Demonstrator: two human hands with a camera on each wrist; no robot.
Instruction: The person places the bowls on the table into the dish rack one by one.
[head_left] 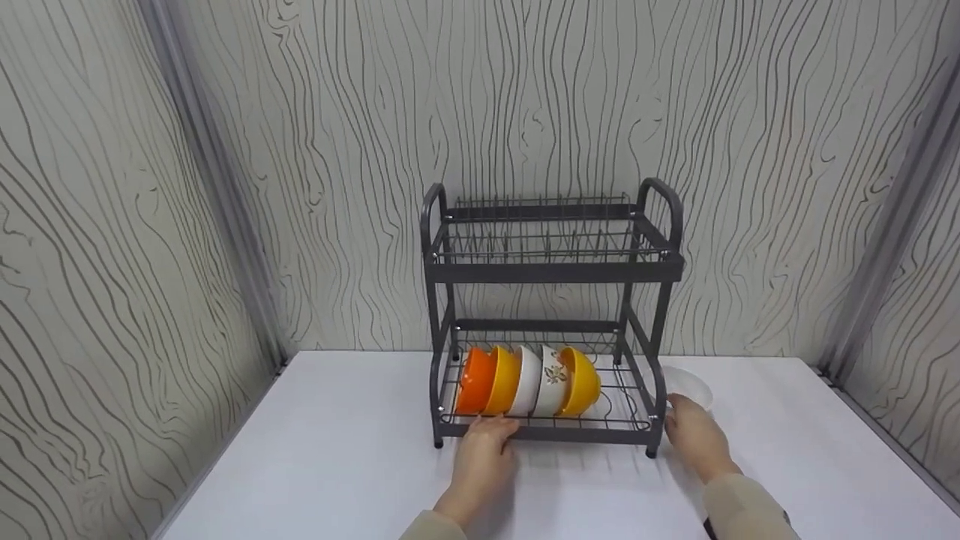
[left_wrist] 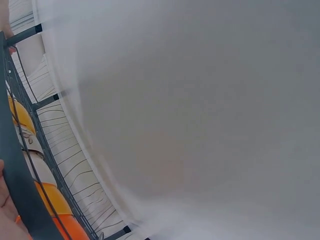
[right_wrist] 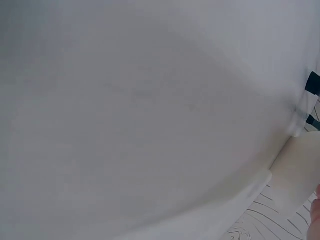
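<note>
A dark two-tier dish rack stands on the white table. On its lower tier, several bowls are lined up on edge: an orange bowl, a yellow bowl, a plain white bowl, a flower-patterned white bowl and another yellow bowl. My left hand is at the lower front rail, fingertips just below the orange and yellow bowls. Right of the rack, my right hand pinches the rim of another white bowl, partly hidden behind the rack's side post; this bowl also shows at the right wrist view's edge.
The upper tier carries a row of wire dividers between two side handles. A wood-grain patterned wall rises behind the table, with patterned side panels at left and right.
</note>
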